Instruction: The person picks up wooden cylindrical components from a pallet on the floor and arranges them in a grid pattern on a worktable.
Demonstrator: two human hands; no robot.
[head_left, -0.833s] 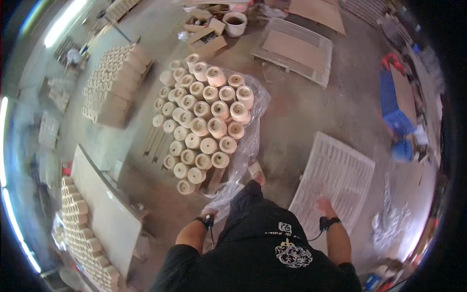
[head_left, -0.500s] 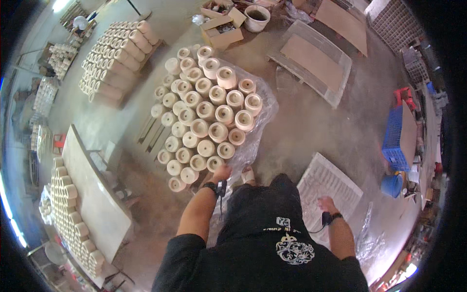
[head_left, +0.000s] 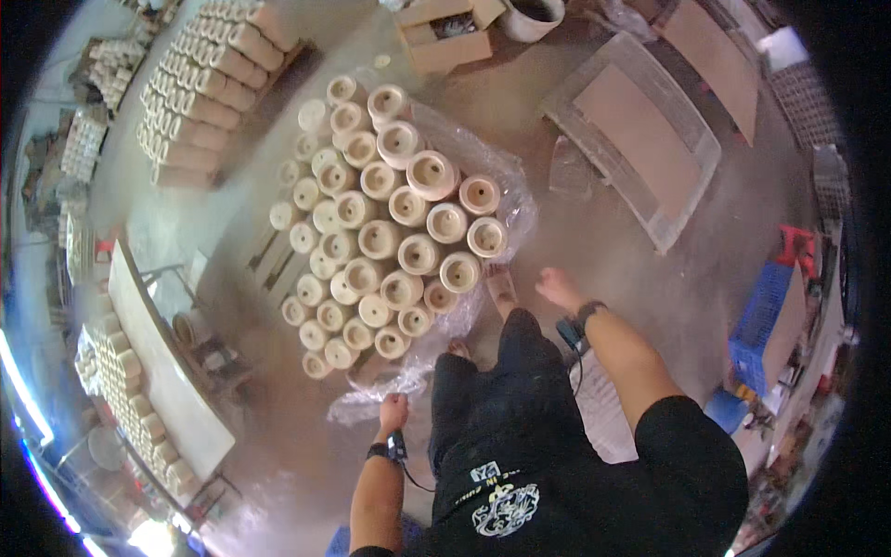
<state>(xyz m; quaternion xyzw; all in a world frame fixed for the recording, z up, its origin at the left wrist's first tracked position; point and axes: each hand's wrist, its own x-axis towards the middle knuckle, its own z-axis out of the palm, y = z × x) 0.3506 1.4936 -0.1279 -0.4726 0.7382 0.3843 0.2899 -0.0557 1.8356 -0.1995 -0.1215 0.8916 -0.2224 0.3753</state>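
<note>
Loose film underfoot, loose pots on the pallet

Risks, left to right. The pallet [head_left: 271, 265] shows bare slats at its left side; the pots [head_left: 377, 239] stand close beside it in a ragged stack, with no wrap that I can see across their tops. A knock or a hard sideways pull could, I judge, topple an edge pot. The left hand [head_left: 393, 411] hangs low at the near end of the plastic film [head_left: 371, 403]. Its grip is narrow, fingers folded in; whether film is pinched there, I can't tell. Film that snags under a pot could tear or drag it. The forward foot [head_left: 501, 286] is right by the film's edge: a slip or trip looks possible. The right hand [head_left: 559, 289] is out over bare floor, fingers part-curled; too blurred to say how far closed, nothing visible in it.

Materials, same order. Smooth, flat pale board [head_left: 167, 362], straight-edged. Slatted pallet, wood by the look. Pots matte cream, rounded, many with a rimmed end and small central hole facing up. Film clear, crinkled, glossy where light hits. Far right, blue crate [head_left: 754, 325], gridded walls, probably plastic.
</note>
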